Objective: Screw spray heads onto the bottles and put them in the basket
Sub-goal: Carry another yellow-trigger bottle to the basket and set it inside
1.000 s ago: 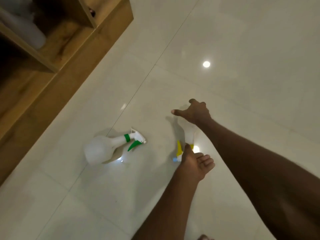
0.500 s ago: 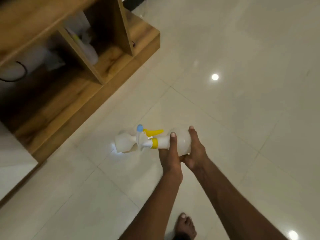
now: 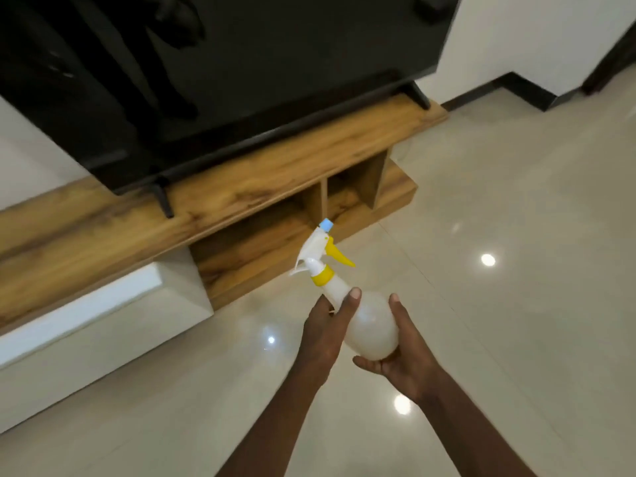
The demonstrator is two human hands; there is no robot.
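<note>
A translucent white spray bottle (image 3: 373, 327) is held up in front of me, tilted with its head pointing up and to the left. Its white spray head (image 3: 318, 251) has a yellow collar, a yellow trigger and a blue nozzle tip, and sits on the bottle's neck. My left hand (image 3: 325, 330) grips the neck and shoulder of the bottle. My right hand (image 3: 401, 354) cups the round base from below and the right. No basket and no other bottle are in view.
A low wooden TV stand (image 3: 241, 201) with open cubbies runs across the left and middle, carrying a large black television (image 3: 223, 63). A white block (image 3: 103, 311) sits under its left part. Glossy cream floor tiles (image 3: 516, 304) spread to the right.
The bottle with the yellow spray head came up off the floor and now tilts upward in both hands. My view lifted from the floor to the TV stand; the green-headed bottle has left view.
</note>
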